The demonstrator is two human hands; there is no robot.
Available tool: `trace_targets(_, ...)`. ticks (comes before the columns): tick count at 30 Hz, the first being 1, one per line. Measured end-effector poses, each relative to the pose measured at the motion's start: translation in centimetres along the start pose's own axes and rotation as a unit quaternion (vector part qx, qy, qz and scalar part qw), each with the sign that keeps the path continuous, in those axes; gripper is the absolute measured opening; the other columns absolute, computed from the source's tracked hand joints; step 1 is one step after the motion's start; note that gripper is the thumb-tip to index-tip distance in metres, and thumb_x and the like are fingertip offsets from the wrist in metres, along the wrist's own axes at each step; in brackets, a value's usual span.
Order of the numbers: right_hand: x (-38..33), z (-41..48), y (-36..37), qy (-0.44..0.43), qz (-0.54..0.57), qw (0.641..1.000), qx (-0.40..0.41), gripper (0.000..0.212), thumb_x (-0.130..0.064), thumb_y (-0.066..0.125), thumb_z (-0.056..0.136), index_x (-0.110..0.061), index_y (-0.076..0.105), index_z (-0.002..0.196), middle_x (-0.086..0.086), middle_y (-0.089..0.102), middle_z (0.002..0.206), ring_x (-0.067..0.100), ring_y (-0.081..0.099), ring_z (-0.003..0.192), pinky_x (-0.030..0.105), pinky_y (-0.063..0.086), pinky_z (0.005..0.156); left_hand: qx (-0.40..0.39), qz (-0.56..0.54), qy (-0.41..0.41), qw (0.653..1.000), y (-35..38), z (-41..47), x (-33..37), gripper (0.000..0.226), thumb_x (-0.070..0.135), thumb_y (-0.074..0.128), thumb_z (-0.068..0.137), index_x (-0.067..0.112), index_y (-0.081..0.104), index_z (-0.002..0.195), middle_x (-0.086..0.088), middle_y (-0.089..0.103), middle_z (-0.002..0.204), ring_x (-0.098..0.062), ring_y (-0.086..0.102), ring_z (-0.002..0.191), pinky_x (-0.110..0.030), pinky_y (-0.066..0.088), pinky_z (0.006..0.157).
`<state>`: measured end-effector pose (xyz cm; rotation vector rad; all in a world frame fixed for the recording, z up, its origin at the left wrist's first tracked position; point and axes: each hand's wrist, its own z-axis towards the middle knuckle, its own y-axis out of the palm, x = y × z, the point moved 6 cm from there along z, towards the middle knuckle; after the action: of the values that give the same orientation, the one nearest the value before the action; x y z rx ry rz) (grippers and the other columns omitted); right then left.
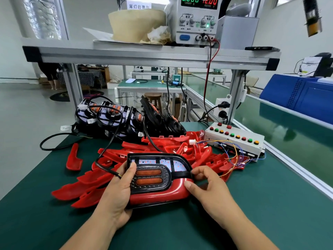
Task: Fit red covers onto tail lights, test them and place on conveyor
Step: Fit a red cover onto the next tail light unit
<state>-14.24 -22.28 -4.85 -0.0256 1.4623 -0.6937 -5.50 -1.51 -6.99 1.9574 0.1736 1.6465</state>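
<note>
Only one camera is at work here, worn on the person's head and looking forward and down across the bench. The power supply sits straight ahead at the top edge, on the shelf, whose rail bows under the wide lens. Below the power supply and much nearer the lens, the left hand and right hand hold the tail light mid-frame, with the forearms entering from the bottom edge. Right of the power supply the conveyor runs away. Left of it lies the room floor.
</note>
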Motion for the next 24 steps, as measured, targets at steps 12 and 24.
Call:
trace_targets(12, 0.3, -0.9, 2.3, 0.081, 0.281, 0.949, -0.116, 0.056, -0.048, 0.065, 0.07, -0.013, 0.06, 0.114, 0.007, 0.073, 0.086, 0.018, 0.069, 0.071, 0.024, 0.053, 0.061, -0.015, -0.045, 0.011, 0.999, 0.7, -0.8, 0.7, 0.037, 0.046, 0.06, 0.082, 0.027, 0.07, 0.113, -0.02, 0.072, 0.111, -0.041, 0.071, 0.093, -0.049, 0.058, 0.066)
trace_targets(24, 0.3, -0.6, 1.7, 0.033, 0.221, 0.974, -0.041, 0.042, -0.047, 0.066, 0.078, -0.014, 0.062, 0.104, 0.0, 0.073, 0.076, 0.015, 0.067, 0.063, 0.027, 0.053, 0.056, -0.042, -0.042, 0.002, 0.998, 1.4, -0.8, 0.0, 0.039, 0.044, 0.056, 0.086, 0.022, 0.068, 0.116, -0.022, 0.07, 0.115, -0.042, 0.07, 0.098, -0.049, 0.059, 0.069)
